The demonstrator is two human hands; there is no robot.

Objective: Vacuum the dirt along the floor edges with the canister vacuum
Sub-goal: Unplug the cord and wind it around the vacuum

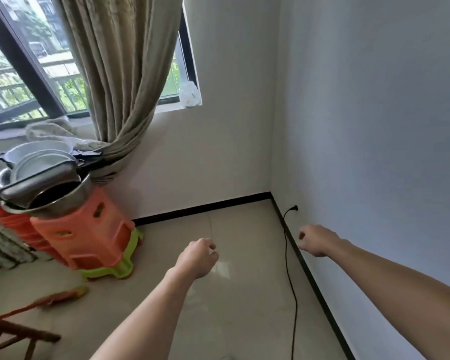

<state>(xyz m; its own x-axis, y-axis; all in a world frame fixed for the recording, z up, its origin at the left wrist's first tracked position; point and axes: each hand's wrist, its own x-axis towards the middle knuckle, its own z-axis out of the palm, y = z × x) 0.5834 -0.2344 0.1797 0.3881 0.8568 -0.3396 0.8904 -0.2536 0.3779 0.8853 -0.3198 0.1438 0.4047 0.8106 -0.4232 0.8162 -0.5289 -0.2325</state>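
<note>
Head view. We look down into a room corner where two white walls meet a pale tiled floor [244, 302]. A black skirting [316, 284] marks the floor edge along both walls.

1. Left hand [198, 258]: held forward over the bare tiles, back of the hand towards us, fingers curled under into a loose fist. It holds nothing.
2. Right hand [317, 240]: held forward in front of the right wall, above the skirting, fingers curled in. It holds nothing and stays clear of the cord.
3. Cord [292, 289]: a thin black lead. Its plug [294, 208] sits in the right wall, low, near the corner. From there the lead drops to the floor, runs just beside the skirting and leaves the frame at the lower edge. The appliance it feeds lies outside this view.
4. Window [24, 63]: upper left, dark frame, with a beige curtain [120, 74] gathered and knotted low in front of it. A white object [190, 95] rests at the right end of the sill.
5. Stools [89, 229]: orange plastic stools stacked on a green one, standing against the back wall at left. Metal basins [44, 178] are piled on top, tilted.
6. Broom [60, 297]: a blurred reddish broom lies on the floor at lower left, near a wooden frame [11, 333].
</note>
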